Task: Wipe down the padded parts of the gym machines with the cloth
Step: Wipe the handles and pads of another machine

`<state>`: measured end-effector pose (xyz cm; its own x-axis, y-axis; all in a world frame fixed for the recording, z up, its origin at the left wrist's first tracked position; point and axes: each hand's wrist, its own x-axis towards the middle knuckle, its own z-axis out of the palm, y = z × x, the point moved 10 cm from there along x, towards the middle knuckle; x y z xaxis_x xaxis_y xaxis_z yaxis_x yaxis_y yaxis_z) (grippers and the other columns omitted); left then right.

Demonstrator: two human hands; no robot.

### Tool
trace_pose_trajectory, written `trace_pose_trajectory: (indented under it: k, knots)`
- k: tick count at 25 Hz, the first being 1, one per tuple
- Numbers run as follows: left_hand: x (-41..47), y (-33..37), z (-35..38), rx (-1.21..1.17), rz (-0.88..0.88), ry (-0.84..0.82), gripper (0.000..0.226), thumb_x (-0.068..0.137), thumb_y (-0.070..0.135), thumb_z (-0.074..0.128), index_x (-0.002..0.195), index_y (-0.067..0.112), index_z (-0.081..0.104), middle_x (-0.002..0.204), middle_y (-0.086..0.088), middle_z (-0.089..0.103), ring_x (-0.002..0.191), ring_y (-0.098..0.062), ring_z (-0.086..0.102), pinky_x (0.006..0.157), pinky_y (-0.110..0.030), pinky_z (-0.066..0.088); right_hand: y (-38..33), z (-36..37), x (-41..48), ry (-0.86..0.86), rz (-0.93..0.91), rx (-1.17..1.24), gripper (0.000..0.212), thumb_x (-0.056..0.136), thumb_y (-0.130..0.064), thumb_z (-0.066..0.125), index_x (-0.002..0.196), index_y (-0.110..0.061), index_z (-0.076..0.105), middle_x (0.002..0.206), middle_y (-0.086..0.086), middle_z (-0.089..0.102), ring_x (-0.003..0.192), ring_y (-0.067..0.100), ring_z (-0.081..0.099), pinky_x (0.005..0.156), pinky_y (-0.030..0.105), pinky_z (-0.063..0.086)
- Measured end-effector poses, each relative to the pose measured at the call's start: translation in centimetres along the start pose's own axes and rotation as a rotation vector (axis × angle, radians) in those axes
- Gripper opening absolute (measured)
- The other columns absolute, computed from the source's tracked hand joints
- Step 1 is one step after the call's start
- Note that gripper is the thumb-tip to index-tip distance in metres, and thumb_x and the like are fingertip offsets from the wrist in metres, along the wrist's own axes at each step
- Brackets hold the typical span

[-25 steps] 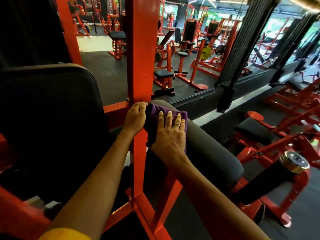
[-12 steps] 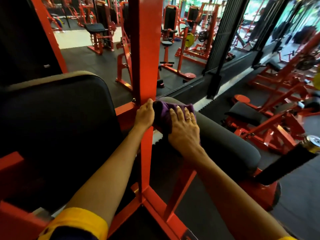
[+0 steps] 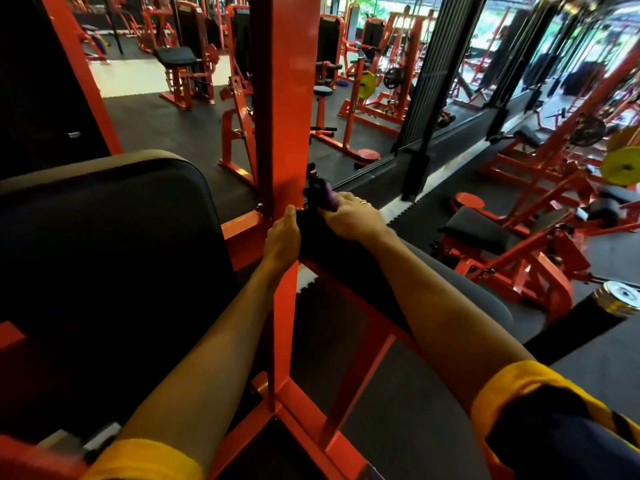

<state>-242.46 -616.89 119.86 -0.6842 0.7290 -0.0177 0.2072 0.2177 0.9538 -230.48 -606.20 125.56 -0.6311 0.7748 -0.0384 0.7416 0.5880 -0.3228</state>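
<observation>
A long grey-black padded roller runs from the red upright post out to the right. My right hand lies over its far end beside the post and holds a purple cloth, most of it hidden under my fingers. My left hand rests against the post and the pad's end, its fingers out of sight. A big black back pad fills the left.
Red machine frame bars cross below my arms. A black handle with a chrome cap sticks out at the right. More red machines, benches and yellow weight plates stand on the black rubber floor behind and to the right.
My right hand has slid the cloth over the pad's far end toward the post, so less cloth shows. My head has moved closer and the view has shifted; the left hand stays by the post.
</observation>
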Motion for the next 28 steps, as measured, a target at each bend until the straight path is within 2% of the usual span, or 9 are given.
trace_pose_trajectory:
  k: [2,4,9,12,15,17,20,24,28]
  knots:
    - [-0.3,0.3,0.2,0.004,0.013,-0.001,0.058,0.108,0.046,0.016,0.124,0.015,0.064,0.132,-0.021,0.062,0.125,-0.038,0.056,0.109,-0.051,0.039,3.2,-0.8,-1.2,-0.035,0.089,0.145,0.061,0.091,-0.072,0.039,0.138,-0.035,0.053,0.145,-0.001,0.055,0.125,0.026,0.057,0.109,0.048,0.042]
    - [-0.3,0.4,0.3,0.036,0.021,0.011,0.054,0.111,0.036,0.014,0.141,0.017,0.054,0.147,-0.018,0.053,0.135,-0.037,0.047,0.113,-0.05,0.032,5.2,-0.8,-3.4,0.007,0.138,0.065,0.063,0.095,-0.069,0.041,0.145,-0.032,0.047,0.15,0.001,0.05,0.133,0.029,0.051,0.113,0.048,0.038]
    - [0.2,0.2,0.8,0.092,0.036,0.036,0.049,0.111,0.036,0.017,0.124,0.017,0.06,0.125,-0.018,0.064,0.115,-0.036,0.059,0.093,-0.043,0.04,-1.2,1.0,-3.4,-0.03,-0.109,-0.189,0.079,0.098,-0.069,0.04,0.163,-0.034,0.013,0.172,0.002,0.01,0.157,0.036,0.007,0.128,0.052,0.004]
    - [0.6,-0.3,0.5,0.105,0.024,0.06,0.051,0.111,0.041,0.017,0.114,0.017,0.062,0.122,-0.018,0.065,0.114,-0.037,0.059,0.094,-0.044,0.042,-0.9,0.6,1.1,-0.085,-0.067,-0.074,0.07,0.093,-0.073,0.044,0.154,-0.04,0.036,0.159,-0.001,0.039,0.144,0.029,0.039,0.121,0.049,0.027]
    - [0.7,0.1,0.7,0.167,0.051,0.064,0.048,0.111,0.034,0.021,0.127,0.015,0.062,0.132,-0.019,0.062,0.123,-0.037,0.056,0.1,-0.044,0.038,2.2,0.7,3.9,-0.171,0.125,0.184,0.061,0.087,-0.077,0.045,0.131,-0.036,0.059,0.13,0.004,0.065,0.11,0.025,0.064,0.102,0.044,0.048]
    - [1.3,0.4,0.8,0.207,0.089,0.053,0.042,0.109,0.029,0.028,0.133,0.018,0.061,0.136,-0.017,0.061,0.125,-0.037,0.055,0.099,-0.043,0.039,4.3,0.6,4.2,-0.144,0.186,0.242,0.062,0.087,-0.075,0.045,0.122,-0.027,0.062,0.115,0.004,0.068,0.097,0.023,0.065,0.096,0.04,0.051]
    - [2.5,1.3,1.4,0.255,0.167,0.011,0.042,0.107,0.022,0.038,0.146,0.012,0.053,0.151,-0.014,0.051,0.14,-0.033,0.045,0.115,-0.038,0.033,7.3,0.1,0.8,-0.083,0.222,0.248,0.071,0.084,-0.078,0.042,0.127,-0.025,0.062,0.117,0.004,0.067,0.104,0.025,0.064,0.103,0.044,0.047]
    - [2.7,3.3,4.4,0.44,0.355,-0.075,0.046,0.109,0.026,0.035,0.151,0.013,0.046,0.16,-0.004,0.039,0.149,-0.02,0.033,0.122,-0.034,0.023,11.2,-0.2,-1.9,-0.082,0.292,0.239,0.077,0.075,-0.082,0.039,0.127,-0.031,0.062,0.121,-0.001,0.065,0.114,0.028,0.061,0.109,0.047,0.043]
    - [3.1,3.5,5.1,0.569,0.441,-0.103,0.055,0.105,0.03,0.026,0.151,0.008,0.045,0.158,-0.01,0.042,0.148,-0.024,0.036,0.12,-0.034,0.024,8.3,0.4,0.3,-0.085,0.209,0.24,0.065,0.076,-0.076,0.044,0.115,-0.029,0.065,0.114,-0.001,0.069,0.11,0.025,0.065,0.104,0.043,0.046]
